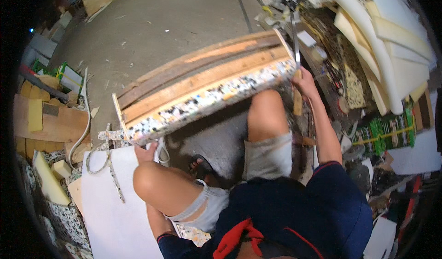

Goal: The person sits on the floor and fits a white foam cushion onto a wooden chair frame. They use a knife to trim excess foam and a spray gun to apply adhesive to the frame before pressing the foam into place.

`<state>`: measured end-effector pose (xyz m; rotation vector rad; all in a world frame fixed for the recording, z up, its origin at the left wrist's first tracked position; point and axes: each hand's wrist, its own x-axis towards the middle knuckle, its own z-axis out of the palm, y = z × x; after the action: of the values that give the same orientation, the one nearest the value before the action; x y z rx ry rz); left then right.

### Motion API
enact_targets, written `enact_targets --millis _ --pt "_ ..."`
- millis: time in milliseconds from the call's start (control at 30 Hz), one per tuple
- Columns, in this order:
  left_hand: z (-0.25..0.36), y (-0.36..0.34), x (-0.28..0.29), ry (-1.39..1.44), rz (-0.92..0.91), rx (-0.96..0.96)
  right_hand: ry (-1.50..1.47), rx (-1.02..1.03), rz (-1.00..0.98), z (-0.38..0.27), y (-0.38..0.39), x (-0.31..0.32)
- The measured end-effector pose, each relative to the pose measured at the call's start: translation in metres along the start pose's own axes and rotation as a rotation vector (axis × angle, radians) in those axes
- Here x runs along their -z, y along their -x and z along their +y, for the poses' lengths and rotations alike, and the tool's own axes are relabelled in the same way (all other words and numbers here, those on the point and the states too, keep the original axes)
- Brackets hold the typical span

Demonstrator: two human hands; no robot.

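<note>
A wooden slatted frame (207,73), with a strip of speckled foam (216,93) along its near side, is tilted across in front of my knees. My left hand (146,152) is closed at its lower left corner, beside a loop of white cord (162,151); some fingers are hidden under the corner. At the opposite end, my right hand (304,81) closes around the right corner. A thin metal rod (294,33) rises just above this hand, and a short piece of wood (298,103) shows below it. I cannot tell whether the hand holds those too.
A white board (115,204) lies at my left, with speckled foam strips on it and foam scraps (48,178) beyond. To the right are a cluttered bench (317,54), stacked foam sheets (391,52) and green packages (384,132). Grey floor (184,20) stretches ahead.
</note>
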<state>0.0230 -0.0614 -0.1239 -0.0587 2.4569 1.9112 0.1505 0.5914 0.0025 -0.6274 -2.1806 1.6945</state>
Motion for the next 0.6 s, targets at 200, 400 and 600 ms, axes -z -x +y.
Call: enact_targets --millis 200,400,600 --pt "0.023 0.000 -0.048 -0.307 0.246 -0.295 -0.268 0.008 -0.011 -0.007 -0.009 -0.019" --pt "0.104 -0.060 -0.059 -0.158 0.319 -0.216 -0.209 0.095 -0.061 -0.049 -0.089 -0.039" --pt "0.121 -0.181 -0.057 -0.478 0.362 0.054 -0.053 0.051 -0.064 -0.061 -0.220 -0.098"
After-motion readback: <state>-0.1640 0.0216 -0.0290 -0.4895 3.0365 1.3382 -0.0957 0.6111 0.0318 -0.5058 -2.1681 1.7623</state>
